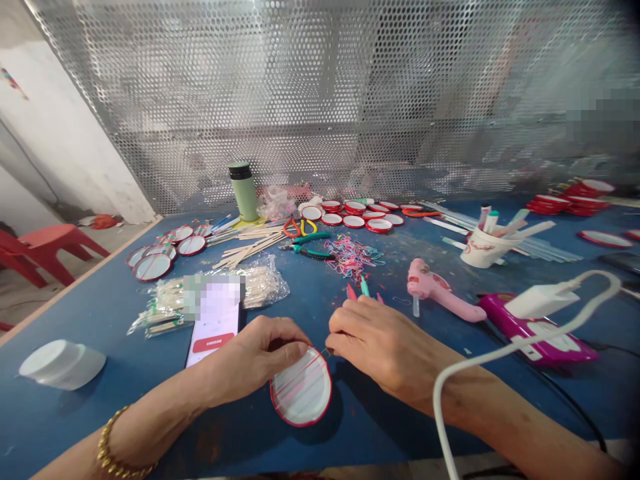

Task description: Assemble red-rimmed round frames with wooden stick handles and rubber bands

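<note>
Single head-worn view, directed forward and down over the bench (235, 433) from its near side; the hands (383, 340) lie close, at lower centre; a perforated metal screen (320, 87) stands beyond.

Bare forearms (500, 413) — a gold-toned bracelet (103, 445), apparently of round beads, circling the one behind the left hand (255, 353).

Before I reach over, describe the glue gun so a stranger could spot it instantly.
On the blue table, look beyond the right hand, toward the white paper cup. The glue gun lies between them, its pale pink body setting it apart from that cup and the purple box beside it.
</note>
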The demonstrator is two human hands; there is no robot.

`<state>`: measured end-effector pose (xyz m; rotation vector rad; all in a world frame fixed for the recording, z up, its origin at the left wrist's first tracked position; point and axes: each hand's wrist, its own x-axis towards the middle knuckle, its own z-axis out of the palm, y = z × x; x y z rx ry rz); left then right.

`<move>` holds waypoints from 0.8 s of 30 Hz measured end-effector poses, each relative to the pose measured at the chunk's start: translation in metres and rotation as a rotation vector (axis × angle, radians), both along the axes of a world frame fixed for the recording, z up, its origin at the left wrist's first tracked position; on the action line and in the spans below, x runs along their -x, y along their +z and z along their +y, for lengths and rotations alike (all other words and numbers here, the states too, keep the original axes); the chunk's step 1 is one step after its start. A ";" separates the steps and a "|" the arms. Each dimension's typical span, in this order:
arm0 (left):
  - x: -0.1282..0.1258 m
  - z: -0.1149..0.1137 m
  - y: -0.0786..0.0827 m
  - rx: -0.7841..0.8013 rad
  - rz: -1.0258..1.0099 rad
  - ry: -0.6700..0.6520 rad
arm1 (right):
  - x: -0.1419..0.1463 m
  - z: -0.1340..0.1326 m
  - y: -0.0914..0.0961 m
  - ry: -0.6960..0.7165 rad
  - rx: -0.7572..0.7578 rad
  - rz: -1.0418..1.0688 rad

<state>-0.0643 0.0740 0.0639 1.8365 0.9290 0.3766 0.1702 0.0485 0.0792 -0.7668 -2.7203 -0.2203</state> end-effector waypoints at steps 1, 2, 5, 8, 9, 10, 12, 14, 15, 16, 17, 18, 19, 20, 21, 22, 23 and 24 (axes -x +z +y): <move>0.000 0.000 0.000 0.000 0.007 0.003 | 0.000 0.000 0.000 -0.003 0.006 0.001; 0.000 0.000 0.001 -0.001 0.015 0.002 | 0.000 0.000 0.000 -0.008 0.013 0.003; 0.000 -0.002 0.001 -0.004 0.032 -0.008 | -0.001 0.000 -0.001 -0.014 0.041 0.003; -0.001 -0.003 0.001 -0.009 0.024 -0.011 | 0.000 0.000 -0.003 -0.012 0.068 0.011; -0.001 -0.003 0.001 -0.007 0.017 -0.008 | 0.000 -0.001 -0.003 -0.014 0.074 0.018; -0.001 -0.004 0.001 -0.003 0.009 -0.006 | 0.000 -0.001 -0.004 -0.016 0.078 0.025; -0.002 -0.004 0.002 0.012 -0.008 -0.002 | 0.000 -0.001 -0.005 -0.021 0.090 0.037; -0.002 -0.005 0.001 0.040 -0.024 0.005 | 0.001 -0.001 -0.005 -0.024 0.107 0.049; -0.002 -0.005 0.001 0.055 -0.030 0.007 | 0.001 -0.002 -0.004 -0.024 0.118 0.055; -0.002 -0.005 0.001 0.070 -0.035 0.011 | 0.001 -0.002 -0.004 -0.026 0.129 0.060; -0.002 -0.006 0.001 0.087 -0.041 0.017 | 0.000 -0.002 -0.004 -0.027 0.137 0.066; -0.002 -0.006 0.000 0.108 -0.046 0.023 | 0.000 -0.002 -0.004 -0.028 0.143 0.070; -0.002 -0.007 0.000 0.128 -0.052 0.029 | 0.000 -0.002 -0.003 -0.028 0.147 0.074; -0.002 -0.007 0.000 0.147 -0.059 0.033 | 0.000 -0.002 -0.003 -0.027 0.149 0.077; -0.003 -0.007 0.000 0.159 -0.066 0.035 | -0.001 -0.002 -0.003 -0.025 0.149 0.081; -0.003 -0.007 0.000 0.163 -0.071 0.036 | -0.001 -0.002 -0.003 -0.022 0.149 0.084; -0.003 -0.007 0.000 0.157 -0.073 0.034 | -0.001 -0.002 -0.003 -0.020 0.151 0.086; -0.004 -0.006 0.001 0.142 -0.072 0.034 | -0.002 -0.002 -0.003 -0.021 0.153 0.088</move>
